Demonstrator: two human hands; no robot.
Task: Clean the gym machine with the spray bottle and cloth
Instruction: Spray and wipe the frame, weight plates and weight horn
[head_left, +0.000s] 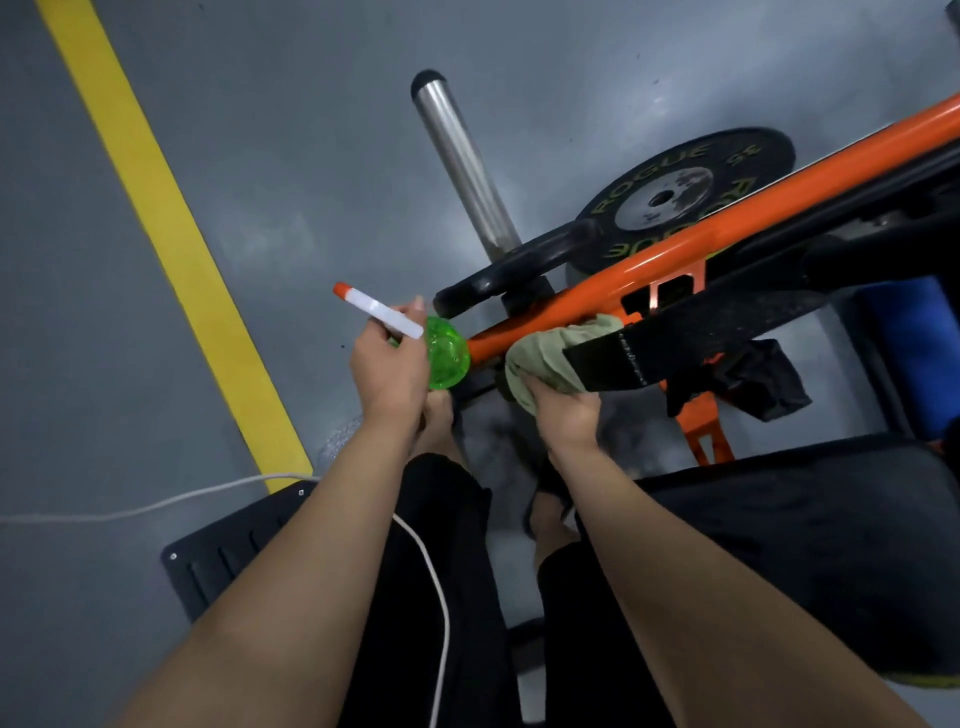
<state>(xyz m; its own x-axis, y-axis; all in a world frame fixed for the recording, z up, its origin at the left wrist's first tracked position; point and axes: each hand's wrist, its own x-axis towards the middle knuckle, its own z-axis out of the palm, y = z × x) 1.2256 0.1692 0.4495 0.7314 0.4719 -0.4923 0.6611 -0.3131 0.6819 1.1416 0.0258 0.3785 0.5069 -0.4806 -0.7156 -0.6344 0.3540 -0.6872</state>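
My left hand (387, 371) grips a green spray bottle (445, 353) by its neck, the white nozzle with an orange tip pointing up-left. Just right of the bottle, the orange bar (727, 228) of the gym machine runs diagonally toward the upper right. My right hand (563, 410) holds a pale green cloth (550, 353) pressed against the lower end of that orange bar. A black strap (675, 332) crosses over part of the cloth.
A black Rogue weight plate (675, 192) lies behind the bar, beside a steel sleeve (462, 161). A yellow floor line (171, 244) runs on the left. A white cable (156, 504) crosses the grey floor. A black seat pad (805, 561) sits at lower right.
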